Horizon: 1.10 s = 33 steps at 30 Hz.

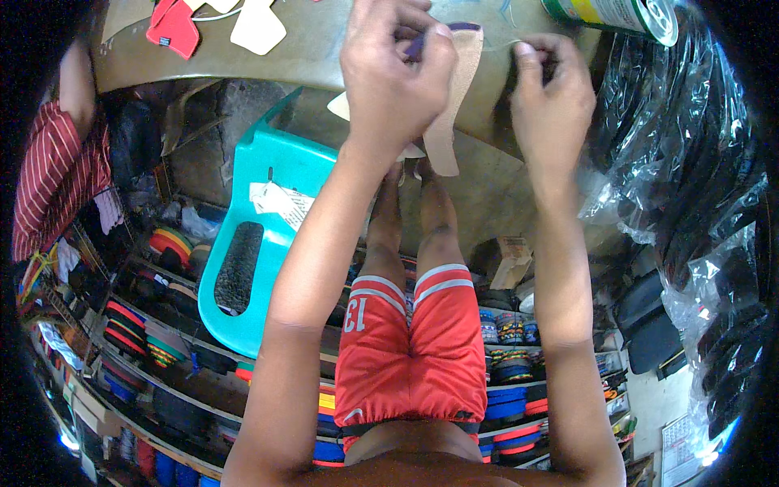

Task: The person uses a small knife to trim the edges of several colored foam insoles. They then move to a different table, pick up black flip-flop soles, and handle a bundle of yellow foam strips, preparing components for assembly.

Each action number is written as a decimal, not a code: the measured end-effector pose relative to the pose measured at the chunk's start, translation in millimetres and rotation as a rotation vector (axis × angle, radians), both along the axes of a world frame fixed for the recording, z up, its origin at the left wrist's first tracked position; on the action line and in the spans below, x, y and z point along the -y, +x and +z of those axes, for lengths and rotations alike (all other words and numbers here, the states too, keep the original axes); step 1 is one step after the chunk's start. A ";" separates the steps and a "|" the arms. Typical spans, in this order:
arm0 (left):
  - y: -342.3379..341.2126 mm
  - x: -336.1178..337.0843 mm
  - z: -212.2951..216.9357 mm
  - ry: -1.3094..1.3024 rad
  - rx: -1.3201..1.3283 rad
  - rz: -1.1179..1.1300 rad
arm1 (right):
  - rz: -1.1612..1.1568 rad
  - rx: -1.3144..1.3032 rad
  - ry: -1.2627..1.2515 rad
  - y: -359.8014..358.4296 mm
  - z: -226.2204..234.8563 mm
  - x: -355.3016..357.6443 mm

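Observation:
My left hand (398,77) is closed on a tan curved piece (451,109), which looks like cut leather or fabric with a dark purple upper edge. The piece hangs down past the table's front edge. Just below that hand, a cream-coloured tip (339,105) shows, partly hidden by my wrist. To the right, apart from the piece, my right hand (553,93) is closed with thumb and fingers pinched together. A fine pale line shows near its fingertips, too thin to name.
The table (316,61) carries a red piece (173,32), cream pieces (258,26) and a green can (613,15). A teal plastic chair (280,146) stands left. Black plastic-wrapped bundles (690,122) hang right. A person in striped cloth (61,174) is far left. Stacked shelves (187,390) lie behind.

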State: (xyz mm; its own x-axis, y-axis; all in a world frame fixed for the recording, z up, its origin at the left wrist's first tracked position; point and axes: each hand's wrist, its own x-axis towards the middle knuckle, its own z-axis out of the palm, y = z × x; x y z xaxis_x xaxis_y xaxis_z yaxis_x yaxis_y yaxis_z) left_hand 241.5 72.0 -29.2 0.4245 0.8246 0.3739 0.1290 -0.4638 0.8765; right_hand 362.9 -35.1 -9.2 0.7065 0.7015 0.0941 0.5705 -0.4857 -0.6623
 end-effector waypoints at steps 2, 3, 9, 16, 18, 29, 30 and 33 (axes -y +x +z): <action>-8.0 -1.9 0.0 -0.562 0.184 -0.001 | -0.090 0.074 -0.014 -2.3 5.5 1.4; -11.9 -3.6 -0.1 -0.839 0.278 -0.001 | -0.096 0.121 0.020 -8.1 8.4 2.8; -25.9 -26.9 1.4 -0.853 0.863 -0.151 | 0.405 0.143 -0.003 -40.1 9.9 -2.8; -53.6 -33.1 22.8 -0.634 0.474 0.069 | 0.204 0.190 -0.142 -56.1 4.3 -3.7; -56.0 -20.4 22.9 -0.582 0.450 0.056 | 0.198 0.198 -0.129 -61.2 4.7 -4.4; -46.5 8.6 -10.8 -0.461 0.304 0.088 | 0.270 0.241 -0.080 -63.4 -8.5 -12.1; -48.0 7.9 -11.2 -0.421 0.254 0.083 | 0.237 0.227 -0.081 -61.4 -9.1 -10.4; -51.5 6.1 -10.5 -0.325 0.176 0.072 | 0.170 0.159 -0.074 -56.7 -7.5 -5.3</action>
